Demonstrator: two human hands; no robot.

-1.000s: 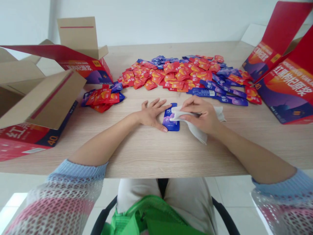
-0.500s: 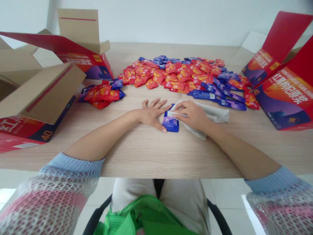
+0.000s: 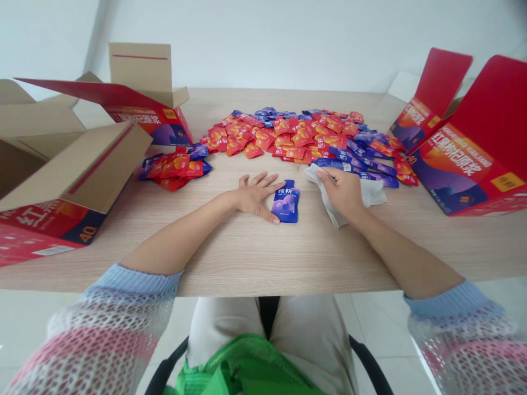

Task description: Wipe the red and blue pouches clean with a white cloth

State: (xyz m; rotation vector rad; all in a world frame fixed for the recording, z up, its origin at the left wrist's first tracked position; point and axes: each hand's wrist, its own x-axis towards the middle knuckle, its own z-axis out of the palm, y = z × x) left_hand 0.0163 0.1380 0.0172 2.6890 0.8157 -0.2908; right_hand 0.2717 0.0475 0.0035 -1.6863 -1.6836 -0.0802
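Note:
A blue and purple sachet (image 3: 285, 203) lies flat on the wooden table, its printed face up. My left hand (image 3: 257, 196) is spread on the tabletop with fingers apart, its thumb and a fingertip touching the sachet's left edge. To the right of the sachet, my right hand (image 3: 342, 192) is closed on a crumpled white cloth (image 3: 373, 193), which spreads out on both sides of the hand. Parts of the cloth are hidden beneath the palm.
Behind my hands lies a wide pile of red and blue sachets (image 3: 288, 137), with a smaller heap (image 3: 175, 167) at its left. Open red cartons stand at the left (image 3: 53, 219) and right (image 3: 465, 164) of the table (image 3: 247, 263).
My right hand has moved right, off the sachet, taking the cloth with it, so the sachet's face now shows. My left hand stays spread beside it. The camera view has shifted slightly.

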